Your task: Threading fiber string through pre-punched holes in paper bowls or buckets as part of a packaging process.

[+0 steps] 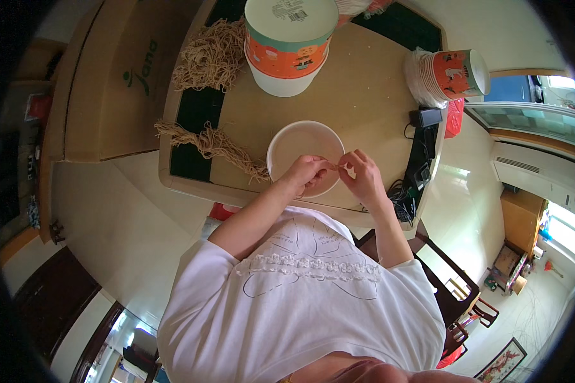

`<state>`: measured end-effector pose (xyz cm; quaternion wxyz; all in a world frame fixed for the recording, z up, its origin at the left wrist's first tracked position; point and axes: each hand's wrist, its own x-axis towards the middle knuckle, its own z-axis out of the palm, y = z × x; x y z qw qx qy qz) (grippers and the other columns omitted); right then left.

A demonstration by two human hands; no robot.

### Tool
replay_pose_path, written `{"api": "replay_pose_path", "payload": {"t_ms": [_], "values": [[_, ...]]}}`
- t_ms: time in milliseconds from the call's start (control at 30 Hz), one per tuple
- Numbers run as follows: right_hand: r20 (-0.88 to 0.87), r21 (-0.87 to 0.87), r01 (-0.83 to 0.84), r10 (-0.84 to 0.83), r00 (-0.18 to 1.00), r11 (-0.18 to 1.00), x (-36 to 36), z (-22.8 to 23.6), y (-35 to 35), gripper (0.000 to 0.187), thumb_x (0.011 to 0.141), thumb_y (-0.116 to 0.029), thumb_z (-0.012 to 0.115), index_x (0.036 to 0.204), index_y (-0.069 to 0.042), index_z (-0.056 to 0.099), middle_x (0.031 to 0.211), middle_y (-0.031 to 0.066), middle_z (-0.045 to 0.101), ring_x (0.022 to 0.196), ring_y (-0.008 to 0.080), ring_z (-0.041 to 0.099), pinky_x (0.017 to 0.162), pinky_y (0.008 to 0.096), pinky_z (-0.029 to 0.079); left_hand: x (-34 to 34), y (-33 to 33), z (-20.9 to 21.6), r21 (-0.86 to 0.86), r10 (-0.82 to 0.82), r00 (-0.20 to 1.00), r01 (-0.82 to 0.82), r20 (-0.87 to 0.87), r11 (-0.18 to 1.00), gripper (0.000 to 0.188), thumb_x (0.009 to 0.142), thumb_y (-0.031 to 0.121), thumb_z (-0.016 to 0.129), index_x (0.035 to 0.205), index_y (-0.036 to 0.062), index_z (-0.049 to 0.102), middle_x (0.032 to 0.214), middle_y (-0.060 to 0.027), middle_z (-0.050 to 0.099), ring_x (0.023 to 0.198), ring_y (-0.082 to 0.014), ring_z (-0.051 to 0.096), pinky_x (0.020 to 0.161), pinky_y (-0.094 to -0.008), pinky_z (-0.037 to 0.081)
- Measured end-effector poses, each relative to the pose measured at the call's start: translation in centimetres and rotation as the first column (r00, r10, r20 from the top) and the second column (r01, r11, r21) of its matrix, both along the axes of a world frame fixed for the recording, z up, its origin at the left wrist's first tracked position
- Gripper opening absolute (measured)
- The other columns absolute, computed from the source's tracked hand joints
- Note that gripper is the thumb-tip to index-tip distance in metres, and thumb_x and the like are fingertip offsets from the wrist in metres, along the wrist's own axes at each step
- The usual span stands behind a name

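The left hand (308,172) and right hand (364,179) are held close together over the near right part of a round white tub (300,142). On each, thumb and forefinger are drawn together in a pinch, the right pair curled into a small loop; what is gripped between the tips — if anything — cannot be told. The tub is set near the middle of the table's (364,83) near edge, its mouth turned upward, its near rim partly covered by the left hand.

To its left, a twisted hank of tan twine (216,143) is laid with its long axis slanting from far left to near right, the near end just beside the tub. Farther off, a tangled twine heap (206,59) and upturned stacked tubs (291,59) are seen — the latter cut off at the top.
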<state>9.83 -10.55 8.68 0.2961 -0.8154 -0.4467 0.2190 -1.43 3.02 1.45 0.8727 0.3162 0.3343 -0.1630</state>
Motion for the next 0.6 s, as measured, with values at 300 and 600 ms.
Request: {"api": "replay_pose_path", "payload": {"t_ms": [300,600], "values": [[0.001,-0.037,-0.003,0.003,1.0,0.999,-0.07,0.65,0.22,0.013,0.074,-0.006,0.065,0.086,-0.008,0.059,0.08,0.0095,0.057,0.076,0.026,0.059,0.07,0.0385,0.048,-0.11,0.0,0.35,0.01,-0.004,1.0,0.004,0.0,1.0,0.011,0.088,0.015,0.06,0.089,0.0061,0.068,0.059,0.0054,0.045,0.043,-0.0029,0.032,0.039,-0.0197,0.024],[-0.006,-0.036,-0.009,0.009,1.0,0.999,-0.13,0.11,0.05,0.011,0.075,-0.008,0.064,0.083,-0.008,0.057,0.079,0.0085,0.057,0.076,0.0262,0.058,0.07,0.0387,0.046,-0.16,-0.09,0.66,0.095,-0.035,0.999,0.036,-0.009,0.995,0.011,0.087,0.016,0.062,0.091,0.0068,0.067,0.058,0.0058,0.045,0.044,-0.0025,0.033,0.04,-0.0197,0.024]]}}
